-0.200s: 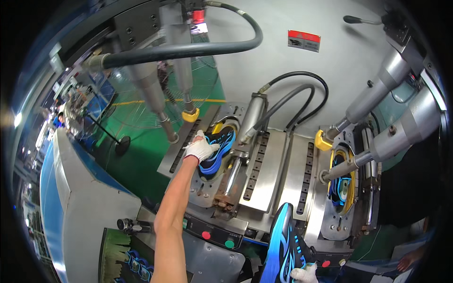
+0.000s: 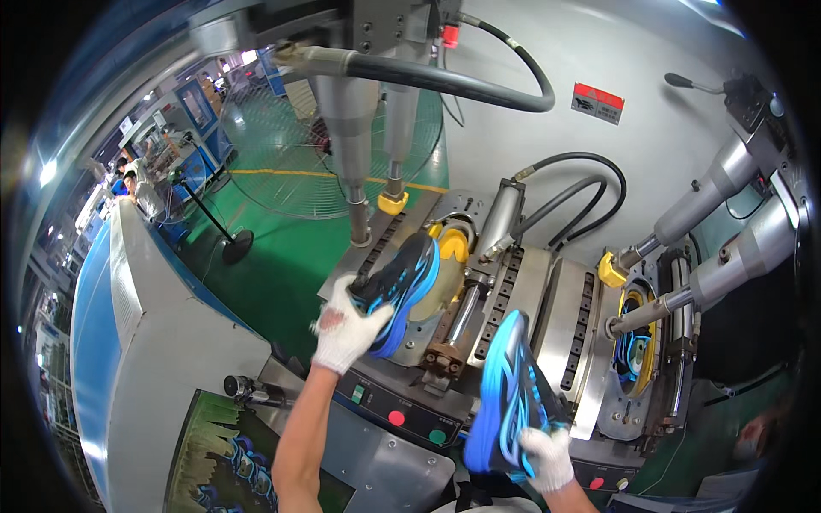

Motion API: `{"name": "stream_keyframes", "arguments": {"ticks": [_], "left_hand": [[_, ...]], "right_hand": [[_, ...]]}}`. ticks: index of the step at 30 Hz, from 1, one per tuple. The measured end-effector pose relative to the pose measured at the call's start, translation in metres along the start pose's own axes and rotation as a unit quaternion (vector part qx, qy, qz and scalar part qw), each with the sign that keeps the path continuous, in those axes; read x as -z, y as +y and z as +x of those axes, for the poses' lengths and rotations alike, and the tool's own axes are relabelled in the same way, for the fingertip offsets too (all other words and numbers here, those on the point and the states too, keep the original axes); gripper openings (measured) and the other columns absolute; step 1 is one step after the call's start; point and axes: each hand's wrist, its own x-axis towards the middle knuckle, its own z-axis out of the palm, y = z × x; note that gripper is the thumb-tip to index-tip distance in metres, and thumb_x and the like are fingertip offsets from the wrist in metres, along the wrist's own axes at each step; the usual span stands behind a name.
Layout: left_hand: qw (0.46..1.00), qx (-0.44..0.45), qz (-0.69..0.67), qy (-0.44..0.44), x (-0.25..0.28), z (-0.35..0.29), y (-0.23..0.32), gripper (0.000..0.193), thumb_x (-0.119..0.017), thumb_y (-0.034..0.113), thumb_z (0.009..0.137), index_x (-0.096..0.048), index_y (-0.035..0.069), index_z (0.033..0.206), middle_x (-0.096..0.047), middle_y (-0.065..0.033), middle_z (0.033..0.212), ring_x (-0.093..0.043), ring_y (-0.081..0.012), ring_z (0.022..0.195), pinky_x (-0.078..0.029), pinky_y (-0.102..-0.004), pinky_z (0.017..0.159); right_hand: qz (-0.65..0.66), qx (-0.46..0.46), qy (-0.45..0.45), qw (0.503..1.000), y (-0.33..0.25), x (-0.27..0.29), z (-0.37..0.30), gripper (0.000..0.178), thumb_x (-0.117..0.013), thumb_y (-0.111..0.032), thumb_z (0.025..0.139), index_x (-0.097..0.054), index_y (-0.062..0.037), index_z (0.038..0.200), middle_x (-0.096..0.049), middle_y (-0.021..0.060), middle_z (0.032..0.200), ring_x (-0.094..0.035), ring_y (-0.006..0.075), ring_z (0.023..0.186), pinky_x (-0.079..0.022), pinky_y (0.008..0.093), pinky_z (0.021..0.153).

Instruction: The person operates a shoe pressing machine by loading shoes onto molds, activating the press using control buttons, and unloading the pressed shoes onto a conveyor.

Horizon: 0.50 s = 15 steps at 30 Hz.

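My left hand [image 2: 344, 332], in a stained white knit glove, grips a black-and-blue sneaker [image 2: 414, 286] by its side. This shoe hangs tilted over the near-left part of the left press station, whose yellow pad [image 2: 451, 246] shows behind it. A second sneaker [image 2: 510, 389], black with bright blue and purple sides, is in my right hand [image 2: 547, 457], toe pointing up and away. The gloved right fingers wrap its heel end. In the right press station another blue-and-black shoe [image 2: 631, 350] lies inside a yellow-rimmed holder, under the press rods.
Grey press cylinders [image 2: 351, 128] and a thick black hose [image 2: 445, 81] hang above the left station. A control panel [image 2: 398, 415] with red and green buttons runs along the front. Several shoes lie in a dark bin [image 2: 239, 470] at lower left. A fan [image 2: 238, 246] stands beyond.
My left hand has lifted the sneaker off the left station toward me, uncovering the yellow pad. My right hand has risen further into view with its shoe. The whole view has shifted.
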Motion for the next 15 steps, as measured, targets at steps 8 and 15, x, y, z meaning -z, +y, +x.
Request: {"name": "stream_keyframes", "arguments": {"ticks": [8, 15], "left_hand": [[0.966, 0.231, 0.047, 0.103, 0.037, -0.266, -0.106, 0.070, -0.086, 0.018, 0.069, -0.052, 0.002, 0.128, -0.065, -0.0151, 0.107, -0.065, -0.0283, 0.100, -0.052, -0.0402, 0.094], [0.838, 0.516, 0.133, 0.121, -0.009, -0.445, -0.129, 0.071, -0.087, 0.035, 0.076, -0.057, 0.002, 0.132, -0.070, -0.0206, 0.115, -0.069, -0.0350, 0.105, -0.053, -0.0439, 0.095]], "right_hand": [[-0.067, 0.008, -0.068, 0.995, -0.004, -0.150, 0.279, 0.015, -0.069, -0.002, 0.086, -0.067, -0.0069, 0.100, -0.071, 0.0091, 0.090, -0.068, 0.0219, 0.067, -0.058, 0.0378, 0.054], [-0.799, 0.192, 0.179, 0.541, -0.005, -0.046, 0.483, 0.028, -0.059, -0.027, 0.084, -0.073, -0.0061, 0.097, -0.075, 0.0162, 0.099, -0.073, 0.0316, 0.091, -0.056, 0.0409, 0.081]]}}
